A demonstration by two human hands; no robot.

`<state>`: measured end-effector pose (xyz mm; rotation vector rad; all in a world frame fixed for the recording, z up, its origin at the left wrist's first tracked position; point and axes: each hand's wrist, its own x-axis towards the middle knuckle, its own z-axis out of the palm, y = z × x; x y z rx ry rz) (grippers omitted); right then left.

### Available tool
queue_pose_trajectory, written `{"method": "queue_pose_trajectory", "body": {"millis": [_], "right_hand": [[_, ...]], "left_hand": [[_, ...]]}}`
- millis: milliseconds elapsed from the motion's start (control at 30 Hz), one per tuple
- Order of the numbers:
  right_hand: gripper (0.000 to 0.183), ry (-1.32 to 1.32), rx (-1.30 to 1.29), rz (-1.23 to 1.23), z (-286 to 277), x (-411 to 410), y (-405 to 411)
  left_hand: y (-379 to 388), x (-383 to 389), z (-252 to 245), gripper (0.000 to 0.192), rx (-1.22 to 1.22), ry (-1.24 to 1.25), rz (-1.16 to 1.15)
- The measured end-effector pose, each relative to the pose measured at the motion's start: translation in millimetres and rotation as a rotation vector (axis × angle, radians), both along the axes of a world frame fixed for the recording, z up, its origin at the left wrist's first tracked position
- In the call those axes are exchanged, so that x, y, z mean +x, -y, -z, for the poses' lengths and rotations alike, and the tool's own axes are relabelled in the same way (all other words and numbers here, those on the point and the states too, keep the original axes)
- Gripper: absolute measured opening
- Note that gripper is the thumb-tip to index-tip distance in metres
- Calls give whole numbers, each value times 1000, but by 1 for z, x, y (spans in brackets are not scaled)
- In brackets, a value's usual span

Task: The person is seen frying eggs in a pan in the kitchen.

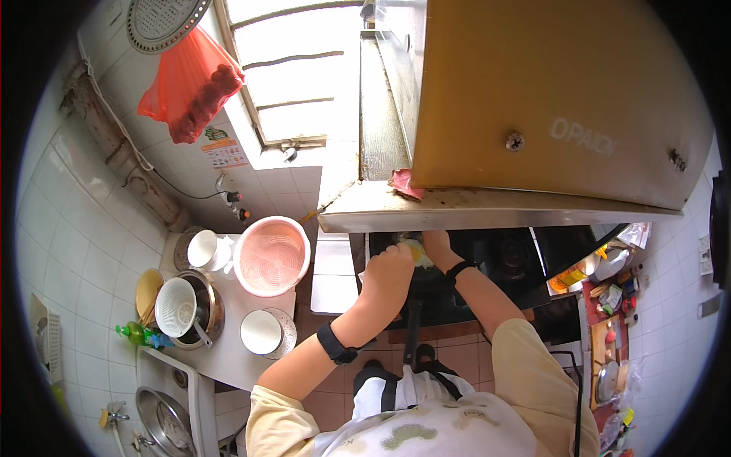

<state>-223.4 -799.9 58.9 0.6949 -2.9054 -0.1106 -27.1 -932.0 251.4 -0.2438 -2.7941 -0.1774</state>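
A dark frying pan (424, 280) sits on the black stove (474, 297), its handle pointing towards my body. A cracked egg (418, 254), with yellow yolk and whitish egg white, shows above the pan between my hands. My left hand (391, 265) is curled at the egg's left side, fingers bent; whether it holds anything is hidden. My right hand (437, 245) reaches to the egg's right, its fingertips covered by the edge of the range hood. Both wrists wear black bands.
The range hood (497, 214) overhangs the stove. On the left counter stand a pink plastic basket (272, 257), a white bowl (261, 332) and a pot with a white colander (176, 307). Bottles, including an oil bottle (571, 275), stand right of the stove.
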Motion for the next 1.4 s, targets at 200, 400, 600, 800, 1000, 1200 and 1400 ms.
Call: {"method": "queue_pose_trajectory", "body": {"millis": [200, 400, 600, 800, 1000, 1200, 1400], "right_hand": [[3, 133, 30, 30, -21, 11, 3], [5, 165, -32, 71, -26, 19, -4], [12, 211, -73, 134, -31, 26, -3], [12, 248, -68, 181, -23, 31, -4], [18, 287, -50, 206, -31, 44, -4], [20, 125, -233, 136, -22, 58, -14], [22, 238, -286, 220, -30, 69, -19]], "left_hand": [[4, 1, -2, 18, -17, -4, 6], [4, 2, 0, 17, -33, -11, 8], [5, 1, 1, 16, -59, -32, 4], [5, 0, 1, 16, -83, -22, 1], [6, -1, 5, 16, -46, -46, 26], [5, -1, 1, 15, -69, 0, 6], [9, 0, 2, 13, -26, 11, 24]]}}
